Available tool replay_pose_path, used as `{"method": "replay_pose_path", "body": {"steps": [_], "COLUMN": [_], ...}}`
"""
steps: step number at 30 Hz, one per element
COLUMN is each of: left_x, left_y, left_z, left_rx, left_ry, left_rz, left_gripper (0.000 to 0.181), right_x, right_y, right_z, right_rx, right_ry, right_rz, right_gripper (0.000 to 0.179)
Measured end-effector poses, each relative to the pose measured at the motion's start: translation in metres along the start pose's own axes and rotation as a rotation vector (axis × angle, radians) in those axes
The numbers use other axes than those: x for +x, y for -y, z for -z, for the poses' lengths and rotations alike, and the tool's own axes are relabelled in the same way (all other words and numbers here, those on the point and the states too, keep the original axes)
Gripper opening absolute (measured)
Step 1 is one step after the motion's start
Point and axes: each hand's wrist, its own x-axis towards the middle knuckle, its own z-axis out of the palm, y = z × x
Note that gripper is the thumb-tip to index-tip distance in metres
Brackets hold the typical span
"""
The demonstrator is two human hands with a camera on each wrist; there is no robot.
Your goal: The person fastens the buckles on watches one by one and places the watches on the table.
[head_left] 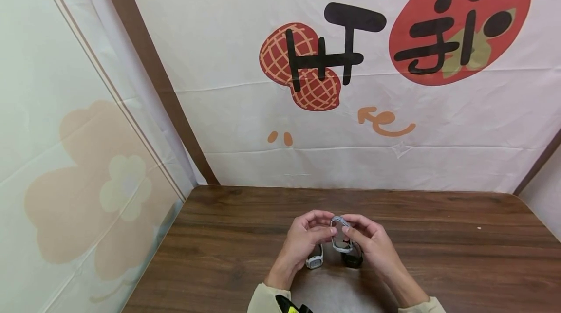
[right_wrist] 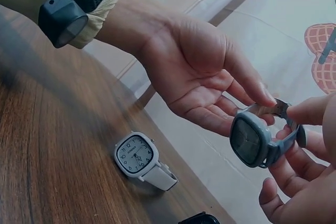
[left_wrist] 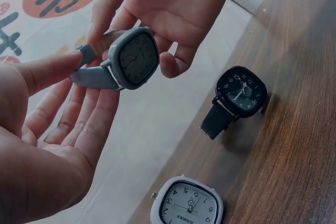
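Observation:
A grey-blue wristwatch (left_wrist: 139, 59) with a square, rounded case is held up above the table between both hands, its strap bent into a loop. My left hand (head_left: 300, 240) pinches one side of the strap with thumb and fingers. From the opposite side my right hand (head_left: 372, 242) grips the watch, its thumb against the strap in the right wrist view. Below the hands lie two more watches, touched by neither. The white watch (right_wrist: 136, 156) has a pale dial and sits nearer the left hand. Nearer the right hand is the black watch (left_wrist: 240, 93).
The dark wood-grain table (head_left: 219, 254) runs back to a printed cloth wall (head_left: 236, 123). Another cloth (head_left: 87, 181) hangs along the left side. A small white speck (head_left: 479, 228) lies on the table at the right.

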Motion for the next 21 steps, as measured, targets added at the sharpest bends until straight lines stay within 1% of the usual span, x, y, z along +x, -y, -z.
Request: {"method": "replay_pose_path", "body": {"steps": [5,10,16,21], "left_x": [0.000,0.000,0.000,0.003], "left_y": [-0.001,0.000,0.000,0.001], "left_z": [-0.002,-0.005,-0.010,-0.015], "left_rx": [-0.011,-0.017,-0.028,-0.032], "left_ry": [-0.010,-0.028,-0.043,-0.050], "left_rz": [-0.002,0.004,-0.002,0.011], "left_gripper": [0.034,0.032,0.032,0.031], "right_x": [0.000,-0.002,-0.002,-0.001], "right_y": [0.001,0.005,0.009,0.008], "right_z": [0.002,0.003,0.007,0.014], "right_rx": [-0.037,-0.071,-0.056,-0.051], "right_ry": [-0.008,-0.027,-0.013,-0.019], "right_rz": [0.008,-0.029,-0.068,-0.094], "right_gripper": [0.031,0.033,0.037,0.038]}}
